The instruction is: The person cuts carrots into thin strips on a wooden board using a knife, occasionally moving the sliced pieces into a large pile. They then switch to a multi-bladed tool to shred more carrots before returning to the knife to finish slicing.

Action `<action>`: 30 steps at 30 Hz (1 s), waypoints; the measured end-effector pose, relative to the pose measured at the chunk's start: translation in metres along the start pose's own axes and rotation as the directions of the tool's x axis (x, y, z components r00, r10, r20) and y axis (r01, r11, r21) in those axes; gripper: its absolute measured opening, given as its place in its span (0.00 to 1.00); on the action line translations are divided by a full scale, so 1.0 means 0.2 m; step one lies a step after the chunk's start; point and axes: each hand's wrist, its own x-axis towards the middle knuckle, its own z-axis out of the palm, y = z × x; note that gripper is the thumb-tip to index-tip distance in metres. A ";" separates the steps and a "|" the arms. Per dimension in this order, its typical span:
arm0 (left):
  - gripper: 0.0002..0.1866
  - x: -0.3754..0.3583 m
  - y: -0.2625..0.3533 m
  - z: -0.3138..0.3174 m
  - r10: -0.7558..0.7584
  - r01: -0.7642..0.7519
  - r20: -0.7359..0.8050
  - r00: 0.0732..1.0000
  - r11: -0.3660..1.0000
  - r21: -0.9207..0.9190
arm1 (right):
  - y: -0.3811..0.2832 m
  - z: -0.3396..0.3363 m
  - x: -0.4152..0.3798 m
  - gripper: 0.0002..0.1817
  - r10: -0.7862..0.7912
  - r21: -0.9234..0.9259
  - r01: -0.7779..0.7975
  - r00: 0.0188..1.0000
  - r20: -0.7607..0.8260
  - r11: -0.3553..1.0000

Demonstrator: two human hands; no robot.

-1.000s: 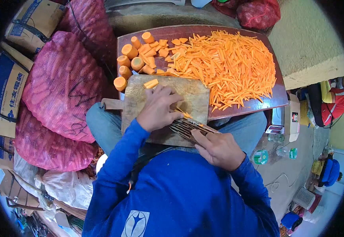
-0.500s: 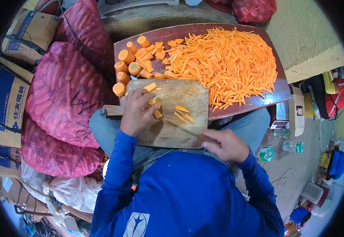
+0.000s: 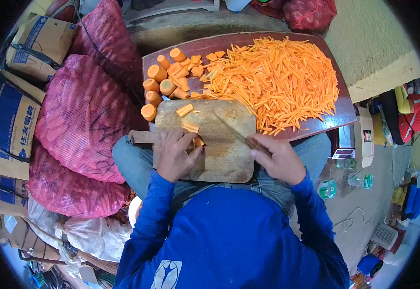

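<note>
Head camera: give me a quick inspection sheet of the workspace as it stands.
Surface: wooden cutting board on the person's lap, its far edge against a dark red table.
Job's things: carrot piece on the board; knife angled across it.
Clutter: carrot sticks heaped on the table; round carrot chunks at its left end; a loose slice on the board.
Hands: left hand steadies the carrot piece; right hand grips the knife.
Cables: thin cord on the floor, right.
Surroundings: red mesh sacks and cardboard boxes on the left.
</note>
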 end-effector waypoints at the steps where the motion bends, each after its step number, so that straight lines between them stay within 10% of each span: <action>1: 0.23 0.00 0.00 0.03 0.039 -0.040 -0.029 0.999 0.998 -0.045 | -0.02 0.01 -0.02 0.19 0.039 0.010 -0.040 0.998 0.053 0.999; 30: 0.22 0.04 0.21 0.22 0.199 -0.205 -0.083 0.977 0.976 -0.073 | -0.16 0.09 -0.20 0.24 0.130 -0.019 -0.129 0.985 0.114 0.992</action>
